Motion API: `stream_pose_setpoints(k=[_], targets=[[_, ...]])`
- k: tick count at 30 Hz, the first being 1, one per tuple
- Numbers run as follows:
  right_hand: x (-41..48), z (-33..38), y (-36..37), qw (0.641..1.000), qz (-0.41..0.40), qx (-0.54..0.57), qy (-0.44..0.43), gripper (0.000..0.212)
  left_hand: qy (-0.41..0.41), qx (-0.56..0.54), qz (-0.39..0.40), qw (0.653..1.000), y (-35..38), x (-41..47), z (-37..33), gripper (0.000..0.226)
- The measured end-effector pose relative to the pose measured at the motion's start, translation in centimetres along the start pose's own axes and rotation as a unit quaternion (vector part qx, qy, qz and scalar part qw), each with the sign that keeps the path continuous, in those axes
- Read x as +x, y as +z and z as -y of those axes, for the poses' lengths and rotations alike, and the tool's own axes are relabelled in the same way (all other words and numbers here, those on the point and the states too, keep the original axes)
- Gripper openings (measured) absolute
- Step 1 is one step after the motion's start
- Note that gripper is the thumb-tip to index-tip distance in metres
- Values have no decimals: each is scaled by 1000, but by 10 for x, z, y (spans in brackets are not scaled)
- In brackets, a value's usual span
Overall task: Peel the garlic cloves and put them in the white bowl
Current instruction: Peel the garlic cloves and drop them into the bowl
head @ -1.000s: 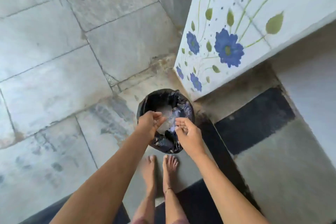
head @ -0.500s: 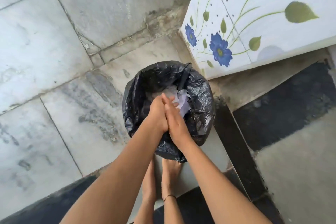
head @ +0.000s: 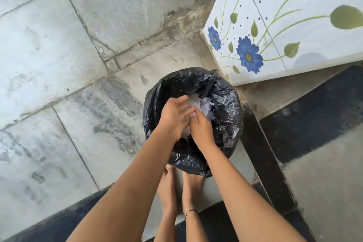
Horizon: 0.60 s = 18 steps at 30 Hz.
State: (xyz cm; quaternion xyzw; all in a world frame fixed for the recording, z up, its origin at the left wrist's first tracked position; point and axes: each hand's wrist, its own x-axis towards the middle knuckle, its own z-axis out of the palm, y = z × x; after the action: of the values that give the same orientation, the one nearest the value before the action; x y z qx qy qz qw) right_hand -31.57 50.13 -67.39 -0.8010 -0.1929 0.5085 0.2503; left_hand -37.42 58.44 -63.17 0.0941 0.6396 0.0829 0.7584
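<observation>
Over on the left there's the pale stone floor [head: 59, 65], big grey slabs, stained and scuffed, with dark joints running between them. Coming across, the left hand [head: 172, 118] hangs right above the mouth of the bin, palm turned inward and fingers stretched out straight, the fingertips smeared with blur. Below it, two bare feet [head: 167, 188] stand side by side on the floor, toes tucked just under the near edge of the bin, and there's a thin dark anklet [head: 191, 211] on the right ankle. Inside the bin, look, papery white peelings [head: 205, 105] are heaped in the middle, showing just past the fingers of both hands. The right hand [head: 202, 129] presses against the left palm, the two touching; its fingers are tucked in behind the left hand, so I can't tell whether they're curled or flat, or whether anything sits between the palms. Around it all, the black bin bag [head: 225, 108] is crumpled and glossy, folded out over the rim. Further right a tiled wall [head: 284, 15] stands just beside the bin, white tiles painted with blue flowers and green leaves. Beneath it, a black floor band [head: 314, 114] cuts across the grey.
</observation>
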Motion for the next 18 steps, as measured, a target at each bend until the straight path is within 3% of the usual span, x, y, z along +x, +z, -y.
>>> stream_pose_setpoints(k=[2, 4, 6, 8, 9, 10, 13, 16, 18], targets=[[-3, 24, 3, 993, -54, 88, -58, 36, -1, 107, -62, 992, -9, 3, 8, 31], [0, 28, 9, 991, -11, 92, -98, 39, 50, 213, -57, 974, -12, 8, 14, 24], [6, 11, 11, 995, 55, 75, -21, 48, 140, 222, -56, 963, -15, 9, 9, 36], [7, -4, 2, 994, 41, 29, 102, 58, 229, 197, -73, 951, -19, 6, -5, 57], [3, -9, -3, 993, 18, 11, 117, 59, 230, 193, -79, 950, -21, 6, -11, 56], [-2, -11, -5, 994, -7, 24, 102, 56, 212, 200, -82, 953, -23, 10, -13, 47], [-15, 11, 2, 988, -6, 152, -4, 48, 40, 142, -77, 986, -16, 11, -4, 14], [-18, 19, 23, 980, 87, 168, -70, 60, -25, 44, -17, 999, 0, 8, 4, 31], [-10, 9, 25, 991, 107, 64, -57, 64, -19, -27, -3, 999, 2, 4, 4, 49]])
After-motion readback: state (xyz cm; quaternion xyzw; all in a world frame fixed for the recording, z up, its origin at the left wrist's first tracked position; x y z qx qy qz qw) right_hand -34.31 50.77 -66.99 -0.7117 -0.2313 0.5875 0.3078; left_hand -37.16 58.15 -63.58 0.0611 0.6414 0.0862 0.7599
